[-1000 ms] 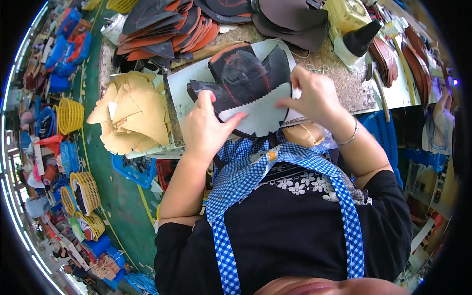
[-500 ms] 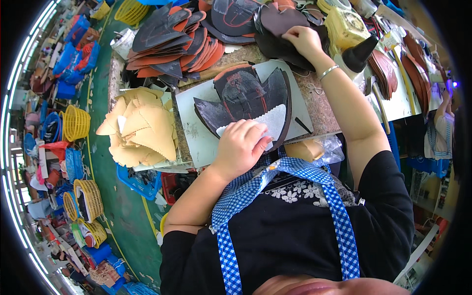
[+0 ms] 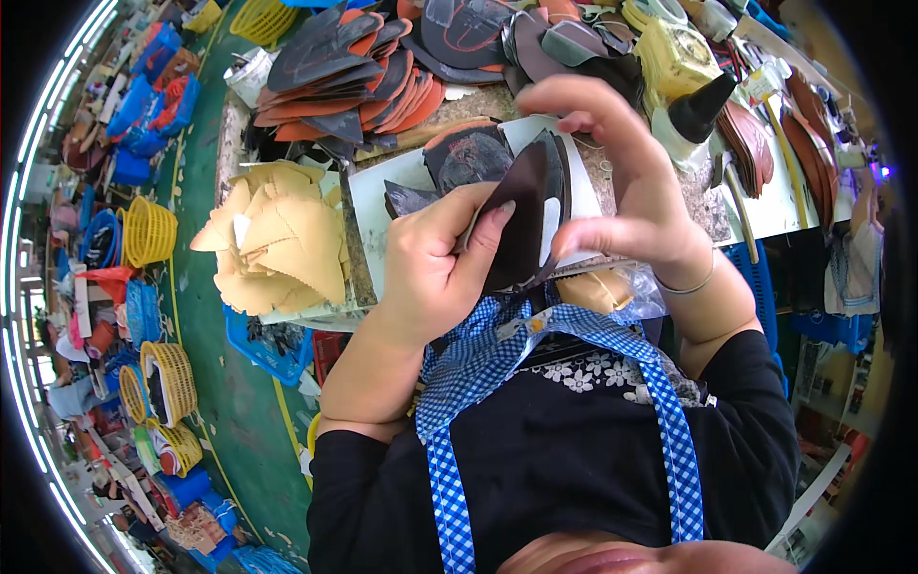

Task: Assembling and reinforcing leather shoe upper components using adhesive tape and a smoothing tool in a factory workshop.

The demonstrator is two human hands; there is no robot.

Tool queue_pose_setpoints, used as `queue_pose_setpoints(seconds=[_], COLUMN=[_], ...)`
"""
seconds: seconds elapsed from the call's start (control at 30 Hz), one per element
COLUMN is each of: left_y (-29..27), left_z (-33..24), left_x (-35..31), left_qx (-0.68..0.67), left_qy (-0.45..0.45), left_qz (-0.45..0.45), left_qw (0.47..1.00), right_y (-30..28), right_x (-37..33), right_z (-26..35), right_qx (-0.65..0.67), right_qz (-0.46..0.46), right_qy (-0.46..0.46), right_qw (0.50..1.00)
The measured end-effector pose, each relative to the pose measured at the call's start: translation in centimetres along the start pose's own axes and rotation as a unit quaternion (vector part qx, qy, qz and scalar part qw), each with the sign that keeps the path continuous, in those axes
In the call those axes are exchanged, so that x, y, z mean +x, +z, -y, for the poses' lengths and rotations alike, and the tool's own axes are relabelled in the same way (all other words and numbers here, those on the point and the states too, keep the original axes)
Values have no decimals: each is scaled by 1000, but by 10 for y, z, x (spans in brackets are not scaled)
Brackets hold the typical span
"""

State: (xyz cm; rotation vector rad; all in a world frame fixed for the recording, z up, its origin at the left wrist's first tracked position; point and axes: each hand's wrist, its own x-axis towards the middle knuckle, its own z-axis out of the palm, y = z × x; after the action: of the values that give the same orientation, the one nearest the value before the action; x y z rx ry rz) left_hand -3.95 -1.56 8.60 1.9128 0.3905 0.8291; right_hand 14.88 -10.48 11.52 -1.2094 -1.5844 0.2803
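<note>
My left hand pinches a dark brown leather piece between thumb and fingers, above the front of the bench. To its right, my right hand is open, thumb and fingers spread wide around the piece's right side; whether the thumb touches its edge I cannot tell. Behind the leather piece, black shoe-upper pieces with a reddish edge lie on a white board. The held piece and my left hand cover much of them.
Stacked black and orange upper pieces fill the back left. Tan zigzag-edged pieces are heaped at the left. Dark leather pieces lie at the back, near a black cone-topped bottle. A blue basket sits below the bench's left edge.
My right hand has come back from the dark leather stack toward me and opened. My left hand has risen off the whitish lining and now holds a dark brown leather piece.
</note>
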Motion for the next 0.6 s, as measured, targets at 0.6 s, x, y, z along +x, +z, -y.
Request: queue_pose_setpoints(seconds=[0.6], left_y=[-4], left_z=[-11], left_x=[-9], left_qx=[-384], left_qy=[-52], left_qz=[-110], left_qw=[915], right_y=[45], right_x=[27], right_z=[12], right_qx=[-93], right_qz=[-23], right_qy=[-199], right_qw=[975])
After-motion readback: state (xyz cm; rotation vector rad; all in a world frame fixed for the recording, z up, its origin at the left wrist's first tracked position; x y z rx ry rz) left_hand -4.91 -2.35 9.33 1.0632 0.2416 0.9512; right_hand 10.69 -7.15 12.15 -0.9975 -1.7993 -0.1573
